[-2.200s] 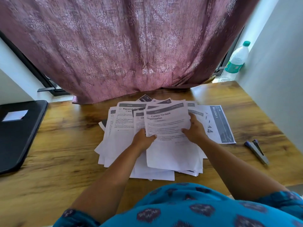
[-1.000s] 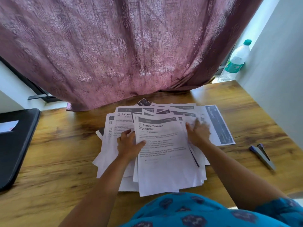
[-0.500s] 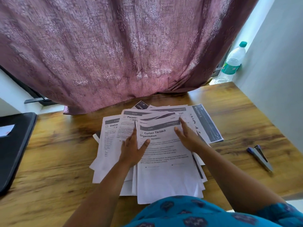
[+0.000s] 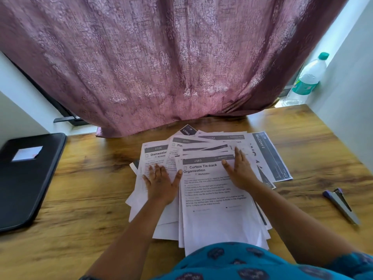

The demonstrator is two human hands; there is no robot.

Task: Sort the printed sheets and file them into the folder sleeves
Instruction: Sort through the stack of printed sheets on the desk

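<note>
Printed sheets (image 4: 218, 217) lie fanned mid-worktop (image 4: 84, 199); we press our left hand (image 4: 161, 183) and right hand (image 4: 240, 171) flat on them, fingers straight. Black folder (image 4: 26, 178) sits at nine o'clock.

Under my left hand (image 4: 161, 184) the sheets (image 4: 218, 219) are white with dark grey header bands. Beyond it hangs a mauve, floral-patterned curtain (image 4: 161, 63). The bench (image 4: 80, 199) is streaky brown wood; my sleeve (image 4: 232, 263) is teal with dark blotches.
</note>
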